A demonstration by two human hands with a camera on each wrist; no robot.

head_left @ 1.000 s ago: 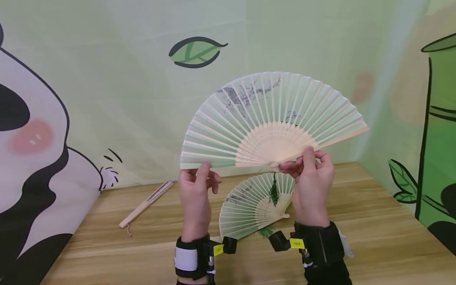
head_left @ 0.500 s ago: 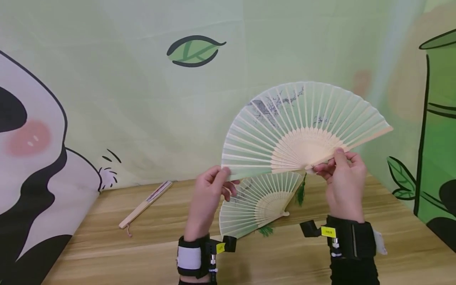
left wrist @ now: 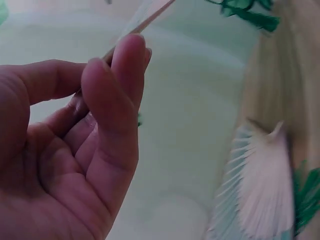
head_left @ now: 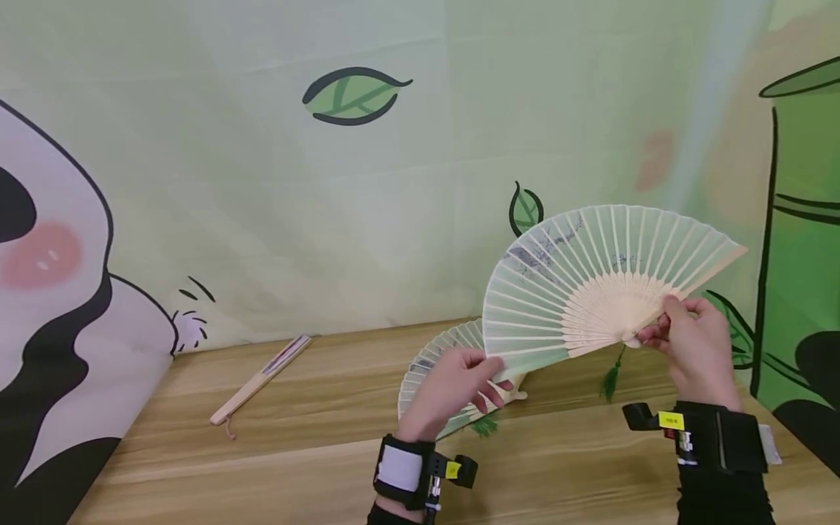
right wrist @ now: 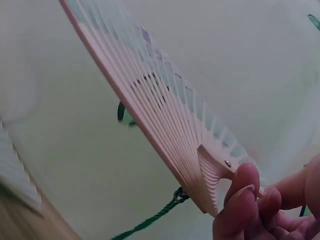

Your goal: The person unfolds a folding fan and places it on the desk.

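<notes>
An open pale-green paper fan (head_left: 590, 284) with bamboo ribs is held upright above the table's right side. My left hand (head_left: 494, 373) pinches the tip of its left guard stick (left wrist: 145, 20) between thumb and fingers. My right hand (head_left: 658, 329) pinches the fan near its pivot (right wrist: 220, 172), at the right guard. A green tassel (head_left: 612, 379) hangs below the pivot. A second open fan (head_left: 429, 357) lies flat on the table behind my left hand, partly hidden by the hand and the held fan.
A closed fan (head_left: 259, 386) lies on the wooden table (head_left: 275, 467) at the back left. Painted walls with a panda and bamboo close in the back and the right side, near the held fan's right edge.
Both hands have carried the open fan to the right and lower, from mid-air in the centre to just above the table's right side. The tassel swings.
</notes>
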